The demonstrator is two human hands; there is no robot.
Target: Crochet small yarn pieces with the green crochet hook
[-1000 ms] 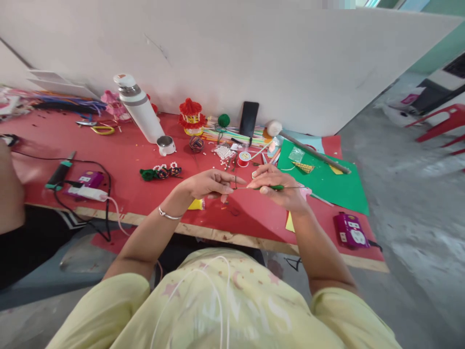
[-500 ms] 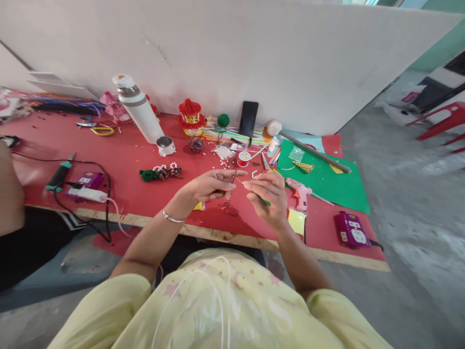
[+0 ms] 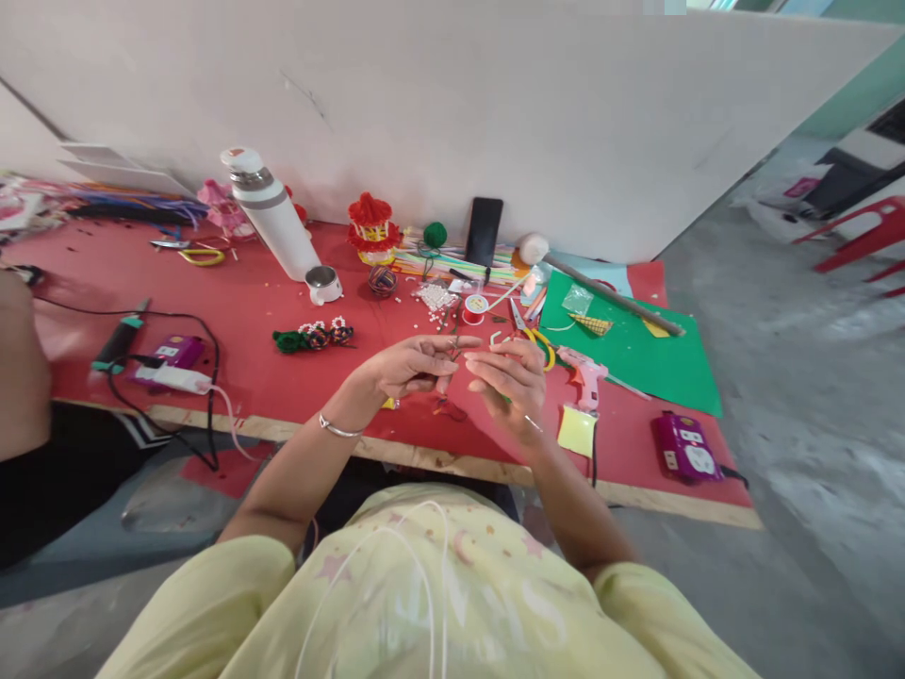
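Observation:
Over the front of the red table, my left hand is closed on a thin dark multicoloured yarn, its index finger stretched to the right. A loose yarn tail lies below it. My right hand faces it, fingertips pinched close to the left ones at the strand; a bit of green shows in its palm, mostly hidden. Yellow-handled scissors lie just behind the right hand. A spool of red thread and loose white beads are beyond my fingers.
A pink glue gun and yellow pad lie to the right, near green sheets and a purple power strip. Leftward are a yarn-and-bead piece, a cup and a white flask. Another person's arm is at far left.
My right hand has turned and moved slightly left, closer to my left fingertips, baring its bracelet and the scissors' yellow handles. My left hand has stayed nearly still.

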